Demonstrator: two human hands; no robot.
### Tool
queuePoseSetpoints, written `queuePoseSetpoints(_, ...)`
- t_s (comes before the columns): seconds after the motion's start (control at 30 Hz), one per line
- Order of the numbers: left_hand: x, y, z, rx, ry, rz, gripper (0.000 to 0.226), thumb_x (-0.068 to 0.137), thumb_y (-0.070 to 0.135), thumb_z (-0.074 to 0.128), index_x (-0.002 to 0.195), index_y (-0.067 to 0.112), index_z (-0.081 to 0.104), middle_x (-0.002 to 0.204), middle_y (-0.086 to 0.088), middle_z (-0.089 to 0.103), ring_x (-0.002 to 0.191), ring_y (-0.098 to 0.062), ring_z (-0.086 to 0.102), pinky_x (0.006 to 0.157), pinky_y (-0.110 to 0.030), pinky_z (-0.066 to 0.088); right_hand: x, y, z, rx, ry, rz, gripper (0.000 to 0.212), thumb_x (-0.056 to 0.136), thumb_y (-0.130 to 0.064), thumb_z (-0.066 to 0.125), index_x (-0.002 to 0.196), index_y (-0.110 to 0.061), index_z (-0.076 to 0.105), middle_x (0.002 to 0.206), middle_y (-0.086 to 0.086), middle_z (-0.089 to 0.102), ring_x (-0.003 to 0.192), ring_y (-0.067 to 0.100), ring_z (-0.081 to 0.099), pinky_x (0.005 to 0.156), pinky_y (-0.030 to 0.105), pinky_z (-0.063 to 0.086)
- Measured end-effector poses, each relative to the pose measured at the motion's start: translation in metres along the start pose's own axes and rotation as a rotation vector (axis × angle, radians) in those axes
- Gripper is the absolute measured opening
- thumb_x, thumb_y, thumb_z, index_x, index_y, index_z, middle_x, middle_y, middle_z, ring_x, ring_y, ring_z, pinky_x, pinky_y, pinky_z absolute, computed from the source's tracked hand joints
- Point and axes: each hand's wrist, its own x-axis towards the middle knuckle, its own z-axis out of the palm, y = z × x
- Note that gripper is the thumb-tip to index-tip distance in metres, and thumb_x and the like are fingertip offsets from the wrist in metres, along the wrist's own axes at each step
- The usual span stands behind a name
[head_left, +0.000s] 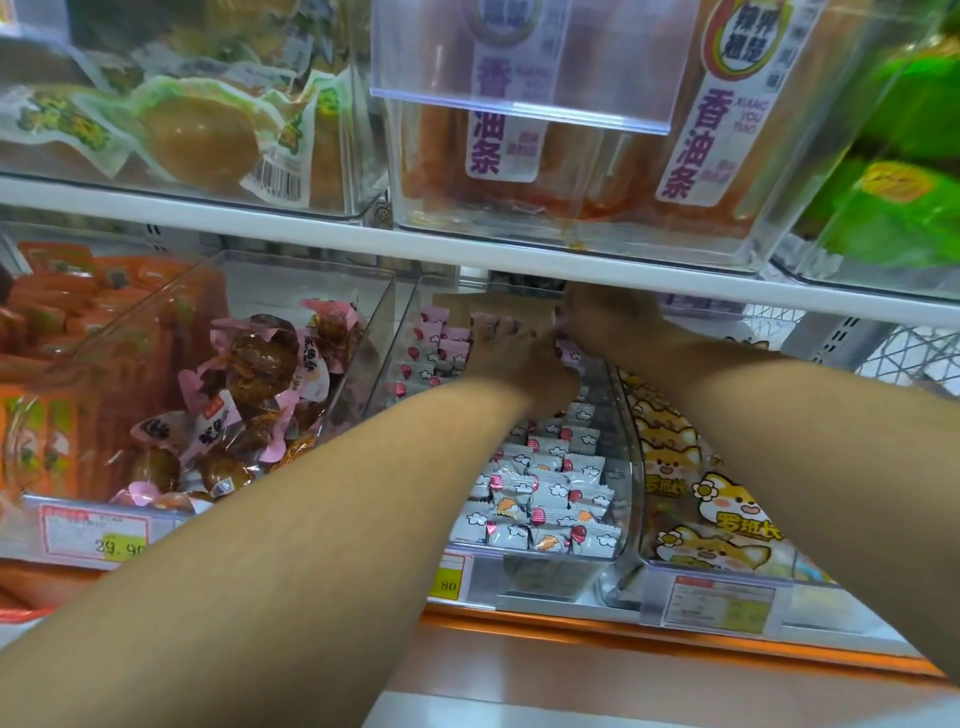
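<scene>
Shop shelving, price tag (719, 605) at the front edge; beyond it, both forearms stretched into clear bin (623, 467) of white packets (545, 499). Left hand (511, 358) palm-down, fingers (493, 332) spread, resting on rear packets. Right hand (602, 322) just beside, under upper shelf (311, 244), curled; hold impossible to tell.

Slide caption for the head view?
Left hand and right hand reach to the back of a clear bin of small white snack packets.
</scene>
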Motion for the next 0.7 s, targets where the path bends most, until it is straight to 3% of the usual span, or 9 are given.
queuePoseSetpoints(0.07,-0.002,0.0,-0.001,-0.006,-0.037,-0.009,0.063,0.1,0.045,0.034,0.159,0.029,0.02,0.167,-0.009,0.018,0.156,-0.028,-0.002,0.121,-0.057,-0.012,-0.012,0.001,-0.001,0.044,0.099,0.009,0.024,0.104,-0.026,0.044,0.081,-0.027,0.053,0.08,-0.003,0.06,0.084,0.024,0.058,0.078,0.036,0.047)
queuePoseSetpoints(0.13,-0.008,0.001,-0.003,-0.025,0.004,-0.033,0.063,0.102,0.039,0.036,0.16,0.024,0.018,0.168,-0.008,0.012,0.155,-0.029,-0.007,0.122,-0.054,-0.011,-0.025,0.0,-0.006,0.001,0.207,0.003,0.023,0.105,-0.023,0.04,0.109,-0.019,0.062,0.107,0.006,0.068,0.105,0.03,0.06,0.095,0.04,0.044)
queuePoseSetpoints(0.23,-0.026,0.006,-0.01,-0.184,0.181,-0.116,0.055,0.101,0.024,0.045,0.153,0.015,0.03,0.163,-0.011,0.028,0.153,-0.032,0.016,0.125,-0.05,0.014,-0.046,-0.004,-0.015,0.201,0.283,0.064,0.031,0.103,-0.018,0.051,0.13,-0.005,0.06,0.132,0.017,0.062,0.128,0.032,0.053,0.106,0.032,0.034)
queuePoseSetpoints(0.3,-0.041,0.009,-0.018,-0.407,0.321,-0.152,0.041,0.099,0.018,0.05,0.14,0.02,0.047,0.147,-0.01,0.048,0.132,-0.033,0.049,0.103,-0.043,0.048,-0.066,-0.014,-0.024,0.672,0.415,0.297,0.029,0.1,-0.012,0.057,0.127,-0.004,0.063,0.13,0.017,0.064,0.121,0.03,0.058,0.104,0.031,0.039)
queuePoseSetpoints(0.37,-0.058,0.012,-0.025,-0.636,0.441,-0.169,0.025,0.101,0.021,0.051,0.125,0.02,0.058,0.128,-0.007,0.062,0.097,-0.025,0.064,0.067,-0.027,0.048,-0.089,-0.029,-0.034,1.156,0.465,0.506,0.023,0.098,-0.001,0.054,0.119,0.001,0.063,0.121,0.022,0.068,0.104,0.028,0.062,0.099,0.042,0.048)
queuePoseSetpoints(0.43,-0.078,0.012,-0.032,-0.945,0.475,-0.244,0.019,0.101,0.021,0.054,0.114,0.018,0.067,0.113,-0.013,0.07,0.082,-0.022,0.06,0.062,-0.021,0.041,-0.115,-0.043,-0.04,1.484,0.377,0.583,0.018,0.096,0.005,0.056,0.113,0.006,0.063,0.109,0.023,0.069,0.096,0.032,0.065,0.091,0.048,0.054)
queuePoseSetpoints(0.53,-0.11,0.008,-0.046,-1.427,0.461,-0.438,0.024,0.093,0.005,0.061,0.11,0.015,0.075,0.102,-0.02,0.075,0.078,-0.027,0.067,0.069,-0.035,0.051,-0.149,-0.052,-0.05,1.655,0.222,0.662,0.015,0.095,0.004,0.058,0.105,0.001,0.068,0.109,0.015,0.073,0.094,0.026,0.071,0.087,0.035,0.06)
queuePoseSetpoints(0.6,-0.13,0.003,-0.055,-1.612,0.466,-0.474,0.022,0.093,0.004,0.065,0.114,0.009,0.071,0.093,-0.009,0.077,0.072,-0.017,0.073,0.063,-0.027,0.058,-0.168,-0.053,-0.057,1.78,0.089,0.632,0.013,0.099,-0.001,0.056,0.107,-0.001,0.066,0.107,0.012,0.072,0.087,0.019,0.07,0.076,0.026,0.061)
queuePoseSetpoints(0.7,-0.162,-0.005,-0.062,-1.733,0.358,-0.463,0.018,0.097,0.015,0.064,0.114,0.009,0.065,0.088,-0.004,0.073,0.061,-0.007,0.069,0.054,-0.019,0.054,-0.191,-0.052,-0.057,1.808,-0.104,0.601,0.012,0.103,-0.009,0.055,0.112,-0.004,0.061,0.103,0.013,0.072,0.083,0.021,0.074,0.073,0.026,0.06)
